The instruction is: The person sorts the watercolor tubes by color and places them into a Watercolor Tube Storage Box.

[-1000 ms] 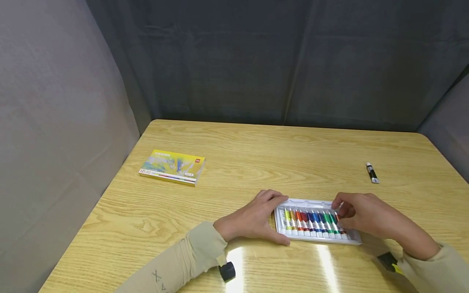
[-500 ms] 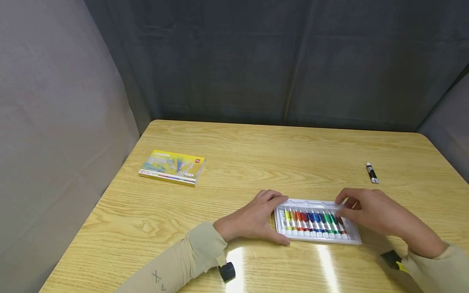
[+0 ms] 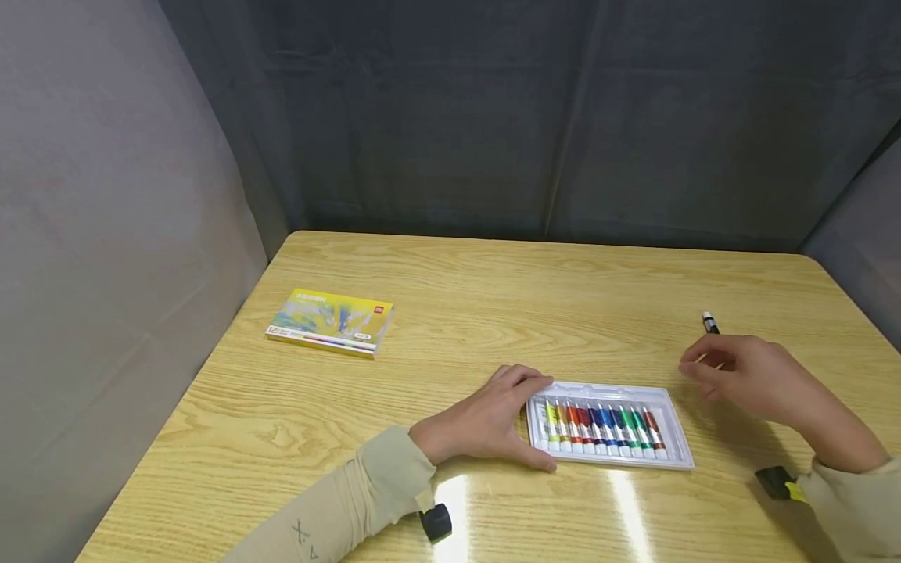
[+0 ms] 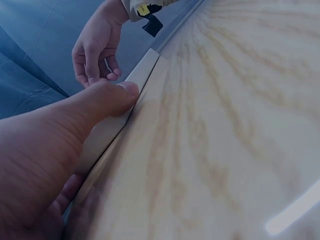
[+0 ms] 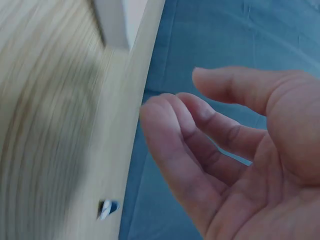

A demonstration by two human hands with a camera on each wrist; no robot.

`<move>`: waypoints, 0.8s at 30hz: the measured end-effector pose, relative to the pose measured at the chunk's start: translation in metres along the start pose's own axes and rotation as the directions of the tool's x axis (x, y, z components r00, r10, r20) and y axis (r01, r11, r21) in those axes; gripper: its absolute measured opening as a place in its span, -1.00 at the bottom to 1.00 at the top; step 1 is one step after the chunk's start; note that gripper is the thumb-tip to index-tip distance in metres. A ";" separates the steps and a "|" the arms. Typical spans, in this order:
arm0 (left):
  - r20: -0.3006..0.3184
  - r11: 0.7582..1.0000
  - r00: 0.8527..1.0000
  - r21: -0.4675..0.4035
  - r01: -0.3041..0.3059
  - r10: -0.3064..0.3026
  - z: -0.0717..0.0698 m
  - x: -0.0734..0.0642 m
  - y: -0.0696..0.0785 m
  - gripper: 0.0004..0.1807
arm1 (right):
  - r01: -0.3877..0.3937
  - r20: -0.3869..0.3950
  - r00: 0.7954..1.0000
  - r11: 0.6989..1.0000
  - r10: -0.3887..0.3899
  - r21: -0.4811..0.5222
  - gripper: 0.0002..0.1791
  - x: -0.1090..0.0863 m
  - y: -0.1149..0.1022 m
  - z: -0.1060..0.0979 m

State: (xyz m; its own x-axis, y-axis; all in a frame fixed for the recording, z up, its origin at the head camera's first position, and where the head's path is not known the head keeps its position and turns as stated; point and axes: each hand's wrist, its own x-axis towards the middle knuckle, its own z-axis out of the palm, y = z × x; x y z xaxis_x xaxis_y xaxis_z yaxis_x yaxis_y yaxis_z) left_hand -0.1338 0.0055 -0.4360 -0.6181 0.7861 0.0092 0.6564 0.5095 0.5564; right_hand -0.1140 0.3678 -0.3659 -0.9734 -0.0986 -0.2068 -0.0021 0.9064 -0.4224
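Note:
A white plastic tray (image 3: 679, 439) lies on the table at centre right in the head view. Several paint tubes (image 3: 604, 430) sit side by side in it, running from white and yellow through red, blue and green to brown. My left hand (image 3: 489, 421) grips the tray's left end, thumb at the near edge and fingers at the far edge. Beyond the right end hovers my right hand (image 3: 760, 379), fingers loosely bent and holding nothing. Behind that hand, a black paint tube (image 3: 710, 322) shows only its white-capped end; the rest is hidden.
A yellow paint box (image 3: 331, 322) with a printed picture lies at the left on the wooden table (image 3: 493, 305). Dark cloth (image 3: 450, 125) hangs behind the table, and grey cloth (image 3: 127, 195) stands along its left side.
My right hand has let go of the brown tube at the tray's right end and moved right and away, now partly covering the black tube. My left hand has stayed put.

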 end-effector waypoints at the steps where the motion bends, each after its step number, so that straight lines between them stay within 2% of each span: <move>1: 0.000 1.000 1.000 0.000 0.000 0.000 0.000 0.000 0.000 0.22 | -0.010 -0.006 1.000 1.000 0.010 0.006 -0.59 0.001 0.004 -0.001; 6: 0.002 1.000 1.000 0.000 -0.002 0.002 0.000 0.000 0.000 0.22 | -0.057 -0.034 0.998 0.998 0.057 0.024 -0.52 0.007 0.024 -0.007; 12: 0.009 1.000 1.000 -0.003 0.000 0.000 0.000 0.000 0.000 0.22 | -0.076 -0.116 0.990 0.997 0.079 0.034 -0.53 0.013 0.042 -0.007; 18: 0.011 1.000 1.000 -0.004 -0.002 0.002 0.001 0.000 -0.001 0.22 | -0.110 -0.188 0.975 0.993 0.115 0.037 -0.49 0.018 0.054 -0.010; 24: 0.010 1.000 1.000 -0.006 -0.008 0.008 0.000 0.000 -0.002 0.22 | -0.148 -0.272 0.951 0.989 0.149 0.025 -0.52 0.026 0.066 -0.017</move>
State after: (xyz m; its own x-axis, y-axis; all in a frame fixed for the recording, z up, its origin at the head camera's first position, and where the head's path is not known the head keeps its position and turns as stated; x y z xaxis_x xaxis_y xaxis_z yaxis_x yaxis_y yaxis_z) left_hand -0.1346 0.0044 -0.4371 -0.6084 0.7937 0.0052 0.6584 0.5010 0.5616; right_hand -0.1434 0.4318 -0.3841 -0.9880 0.1531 -0.0190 0.1474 0.9007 -0.4088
